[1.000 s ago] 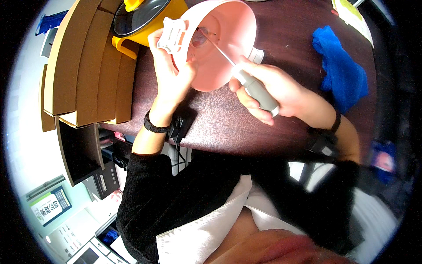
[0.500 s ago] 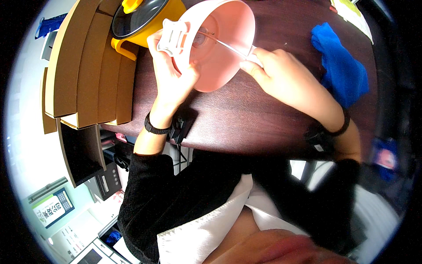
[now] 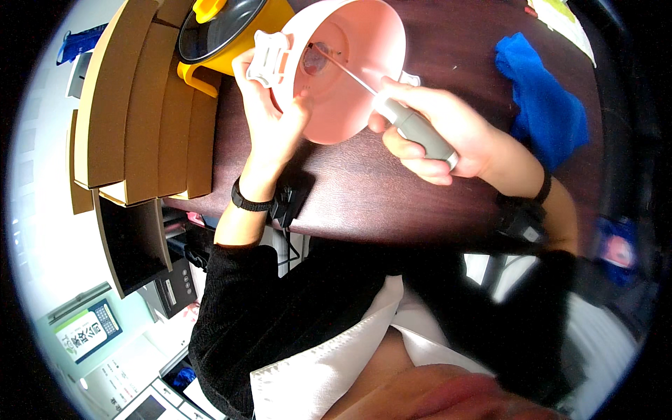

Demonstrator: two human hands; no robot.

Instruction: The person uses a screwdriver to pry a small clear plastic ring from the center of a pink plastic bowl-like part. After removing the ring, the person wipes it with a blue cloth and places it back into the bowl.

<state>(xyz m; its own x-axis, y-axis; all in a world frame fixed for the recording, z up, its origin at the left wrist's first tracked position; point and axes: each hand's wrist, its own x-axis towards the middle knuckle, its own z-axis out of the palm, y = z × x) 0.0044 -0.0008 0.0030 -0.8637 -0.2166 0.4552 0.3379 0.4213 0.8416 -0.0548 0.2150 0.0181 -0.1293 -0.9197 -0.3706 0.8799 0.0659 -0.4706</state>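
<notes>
A pink round housing (image 3: 350,77) with a white rim lies tilted on the dark wooden table (image 3: 364,189), its hollow side facing me. My left hand (image 3: 269,112) grips its near-left rim, next to a white plastic handle part (image 3: 269,59). My right hand (image 3: 434,129) holds a screwdriver (image 3: 413,126) with a grey handle. Its thin metal shaft reaches up and left into the hollow, with the tip near a dark spot inside.
A yellow pot with a dark lid (image 3: 224,31) stands at the back left beside a stack of brown cardboard (image 3: 140,112). A blue cloth (image 3: 542,98) lies at the right. A black device (image 3: 290,199) with a cable hangs at the table's near edge.
My right hand has turned and drawn back toward me with the screwdriver, so the grey handle shows again. The left hand and the pink housing have stayed almost still.
</notes>
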